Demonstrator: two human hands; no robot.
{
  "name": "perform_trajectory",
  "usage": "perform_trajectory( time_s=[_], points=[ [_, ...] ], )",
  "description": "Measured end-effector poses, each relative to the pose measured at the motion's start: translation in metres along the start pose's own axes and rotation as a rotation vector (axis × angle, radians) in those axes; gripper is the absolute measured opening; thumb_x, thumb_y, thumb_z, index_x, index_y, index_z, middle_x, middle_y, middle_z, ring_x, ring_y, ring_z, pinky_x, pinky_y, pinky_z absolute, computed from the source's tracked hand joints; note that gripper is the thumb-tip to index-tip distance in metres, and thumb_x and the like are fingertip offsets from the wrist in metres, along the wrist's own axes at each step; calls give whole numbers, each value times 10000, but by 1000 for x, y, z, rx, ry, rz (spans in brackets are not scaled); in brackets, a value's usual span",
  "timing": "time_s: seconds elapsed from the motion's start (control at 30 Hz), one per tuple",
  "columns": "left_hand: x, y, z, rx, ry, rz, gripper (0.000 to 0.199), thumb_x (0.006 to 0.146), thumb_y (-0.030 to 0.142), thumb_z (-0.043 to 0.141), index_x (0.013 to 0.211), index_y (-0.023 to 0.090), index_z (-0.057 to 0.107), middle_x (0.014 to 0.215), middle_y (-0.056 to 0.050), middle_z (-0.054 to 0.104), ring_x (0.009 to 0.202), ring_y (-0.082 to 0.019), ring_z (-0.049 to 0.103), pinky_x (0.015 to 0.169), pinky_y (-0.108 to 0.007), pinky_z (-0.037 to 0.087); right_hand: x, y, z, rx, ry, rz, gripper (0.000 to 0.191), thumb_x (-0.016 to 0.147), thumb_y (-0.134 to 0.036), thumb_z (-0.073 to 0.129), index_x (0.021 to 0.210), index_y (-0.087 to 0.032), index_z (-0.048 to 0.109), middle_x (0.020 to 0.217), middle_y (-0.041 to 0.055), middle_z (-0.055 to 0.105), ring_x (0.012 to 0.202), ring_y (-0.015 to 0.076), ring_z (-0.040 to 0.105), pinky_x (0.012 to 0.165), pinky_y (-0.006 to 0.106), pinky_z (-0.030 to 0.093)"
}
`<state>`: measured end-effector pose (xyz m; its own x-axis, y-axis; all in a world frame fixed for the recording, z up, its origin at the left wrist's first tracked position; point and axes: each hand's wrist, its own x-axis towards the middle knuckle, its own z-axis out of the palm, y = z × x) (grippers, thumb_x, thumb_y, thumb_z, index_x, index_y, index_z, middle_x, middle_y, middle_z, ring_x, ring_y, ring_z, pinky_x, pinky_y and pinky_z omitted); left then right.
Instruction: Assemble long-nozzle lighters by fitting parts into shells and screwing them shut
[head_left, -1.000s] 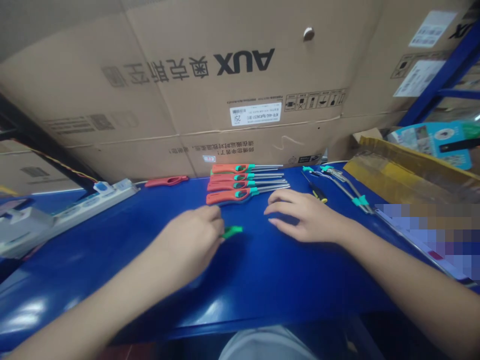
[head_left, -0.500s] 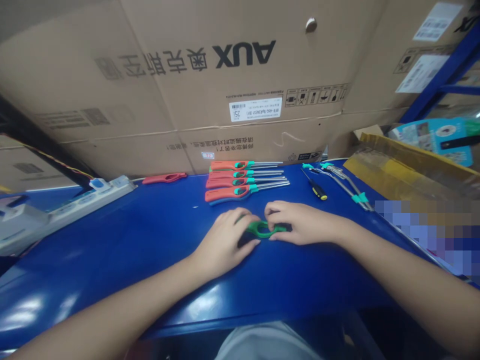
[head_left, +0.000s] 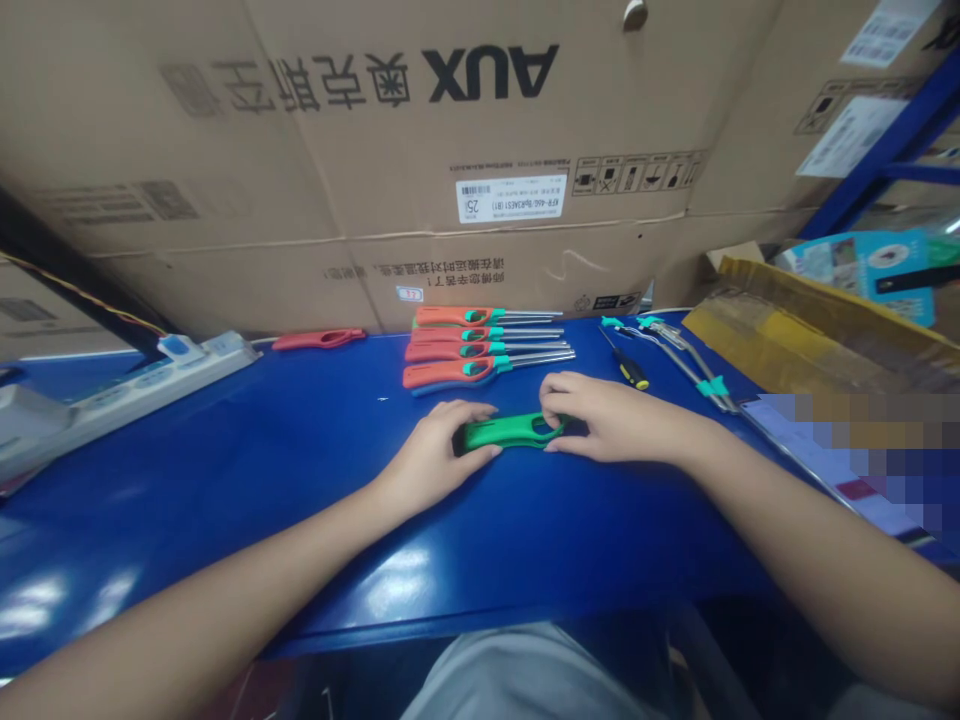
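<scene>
A green lighter casing (head_left: pixel 504 432) lies level just above or on the blue table, held between both hands. My left hand (head_left: pixel 442 445) grips its left end, thumb along the near side and fingers over the far side. My right hand (head_left: pixel 592 420) pinches the right end, by the finger-hole opening. Beyond them, several orange and red lighters (head_left: pixel 450 373) with metal tubes lie side by side. A red casing piece (head_left: pixel 319 340) rests farther left. Right of the lighters is a black and yellow screwdriver (head_left: pixel 632 372).
A white power strip (head_left: pixel 165 385) runs along the left of the blue table (head_left: pixel 360 580). Metal tubes with teal ends (head_left: pixel 697 370) lie at the right, beside a yellow-taped box (head_left: pixel 810 330). A large cardboard box (head_left: pixel 375 180) stands behind.
My left hand has shifted left along the green casing, uncovering its body. My right hand stays at the right end. The view has tilted slightly downward.
</scene>
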<state>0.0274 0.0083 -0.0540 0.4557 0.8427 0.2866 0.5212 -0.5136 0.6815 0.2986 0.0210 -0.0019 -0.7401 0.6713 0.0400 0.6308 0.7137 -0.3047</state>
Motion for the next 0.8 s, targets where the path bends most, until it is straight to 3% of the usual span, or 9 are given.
perform_trajectory(
  time_s=[0.23, 0.43, 0.53, 0.67, 0.8],
  points=[
    [0, 6, -1, 36, -14, 50, 351, 879, 234, 712, 1219, 185, 644, 1189, -97, 686, 1134, -254, 631, 1027, -454, 500, 2, 4, -1, 39, 71, -13, 214, 922, -387, 684, 856, -198, 607, 1011, 54, 632, 920, 197, 592, 785, 309, 450],
    [-2, 6, 0, 27, 9, 20, 478, 864, 233, 718, 1317, 202, 570, 1260, -100, 676, 1150, -262, 638, 1015, -458, 515, 2, 5, -4, -106, 438, 143, 167, 957, -318, 627, 853, -189, 649, 895, 54, 680, 800, 183, 612, 688, 294, 414],
    [-3, 4, 1, -10, 16, 19, 452, 868, 194, 689, 1307, 185, 580, 1166, -89, 700, 1073, -236, 659, 983, -428, 532, 2, 9, -5, -99, 542, 156, 206, 954, -305, 629, 794, -177, 648, 839, 54, 666, 743, 173, 594, 666, 292, 412],
    [-1, 3, 0, -40, -13, 63, 373, 857, 98, 615, 1218, 183, 652, 1099, -71, 702, 1018, -203, 667, 955, -381, 537, 2, 12, -7, -77, 609, 164, 222, 942, -298, 638, 756, -177, 638, 791, 47, 657, 725, 172, 587, 658, 293, 413],
    [-1, 6, -3, -55, -18, 63, 347, 870, 74, 545, 1166, 187, 685, 1137, -73, 723, 1056, -207, 678, 964, -376, 524, 1, 9, -8, -82, 591, 169, 227, 948, -309, 623, 761, -180, 639, 818, 51, 669, 710, 165, 583, 659, 297, 411]
  ],
)
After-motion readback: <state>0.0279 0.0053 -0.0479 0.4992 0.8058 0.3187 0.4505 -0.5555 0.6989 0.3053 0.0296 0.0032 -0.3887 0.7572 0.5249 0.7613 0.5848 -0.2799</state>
